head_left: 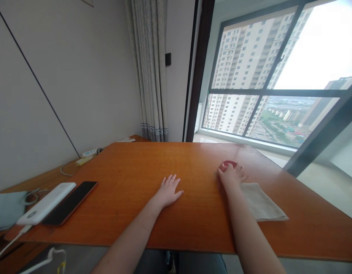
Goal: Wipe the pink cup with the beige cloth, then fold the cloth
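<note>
My left hand lies flat on the wooden table with its fingers spread, holding nothing. Farther to the right, my right hand has its fingers around a small red round object, perhaps a cup or bowl, standing on the tabletop. Much of that object is hidden behind the hand, so its exact kind does not show. Just beside my right forearm is a folded pale cloth, partly covered by the arm.
At the table's left edge lie a white power bank with a cable and a dark phone. A grey-blue pouch sits beyond them. A power strip rests by the wall. Behind the table are a curtain and a window.
</note>
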A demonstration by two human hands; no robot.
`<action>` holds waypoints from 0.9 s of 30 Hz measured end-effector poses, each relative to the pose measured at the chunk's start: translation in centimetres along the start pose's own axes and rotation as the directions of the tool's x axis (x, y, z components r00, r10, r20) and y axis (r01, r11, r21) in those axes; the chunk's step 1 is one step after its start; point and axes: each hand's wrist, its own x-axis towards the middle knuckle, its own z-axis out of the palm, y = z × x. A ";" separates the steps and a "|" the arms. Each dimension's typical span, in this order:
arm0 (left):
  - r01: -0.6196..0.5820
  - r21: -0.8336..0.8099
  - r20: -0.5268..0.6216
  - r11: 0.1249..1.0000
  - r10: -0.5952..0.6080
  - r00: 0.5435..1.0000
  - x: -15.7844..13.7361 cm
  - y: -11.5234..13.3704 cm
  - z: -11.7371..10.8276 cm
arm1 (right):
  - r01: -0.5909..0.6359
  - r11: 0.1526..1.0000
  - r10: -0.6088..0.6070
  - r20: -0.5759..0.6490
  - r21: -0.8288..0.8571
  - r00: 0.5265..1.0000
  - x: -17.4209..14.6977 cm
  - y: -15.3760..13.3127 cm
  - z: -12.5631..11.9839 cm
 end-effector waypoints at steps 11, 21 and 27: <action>-0.009 -0.034 -0.014 0.999 0.009 1.000 0.0 0.0 0.0 | 0.110 0.993 -0.114 0.140 0.031 0.984 0.4 0.0 -0.6; -0.085 -0.071 -0.420 0.994 0.047 0.906 0.3 -1.4 -0.9 | 0.728 0.565 -0.810 0.092 0.388 0.579 -6.5 -7.1 0.6; -0.261 -0.069 -0.409 0.963 0.211 0.888 -0.4 -2.6 -2.8 | 0.783 0.319 -0.931 0.022 0.535 0.364 -9.7 -8.4 0.5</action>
